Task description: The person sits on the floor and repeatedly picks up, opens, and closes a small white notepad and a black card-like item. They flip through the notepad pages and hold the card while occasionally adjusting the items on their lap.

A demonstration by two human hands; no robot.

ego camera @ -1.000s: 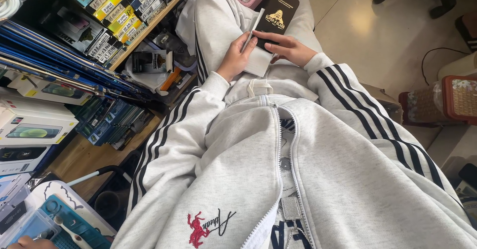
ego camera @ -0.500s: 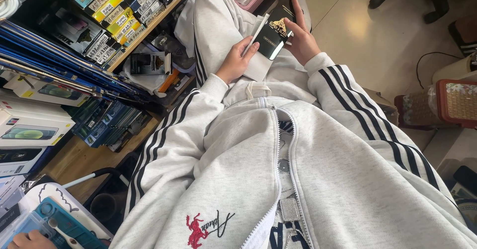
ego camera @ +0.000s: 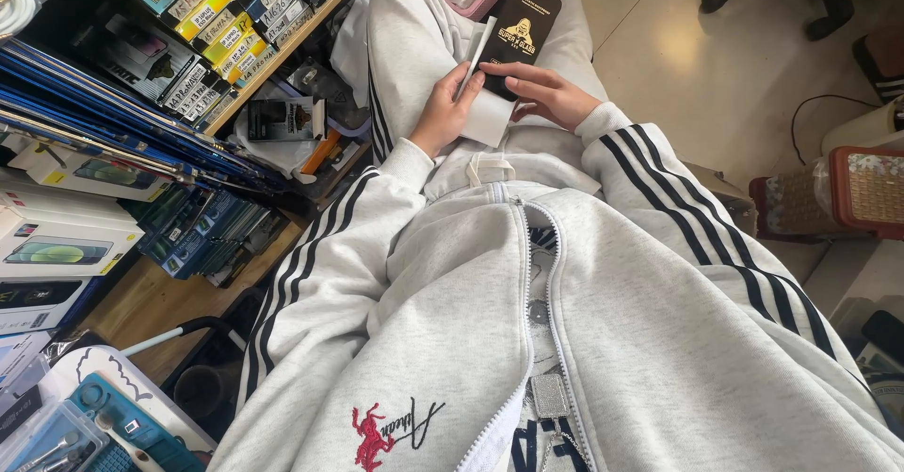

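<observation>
2 hands [ego camera: 443,114] [ego camera: 551,95] pinch black pkg [ego camera: 521,27] btwn them.

Flat black packet [ego camera: 520,27] with gold emblem, tilted upright over lap; thin white sleeve [ego camera: 484,95] beside it, partly pulled out.

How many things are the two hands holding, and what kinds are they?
Black flat packet with a gold picture, under the right hand: 1
White flat pieces: a thin one and a white sleeve, in the left hand: 2
Total: 3
</observation>
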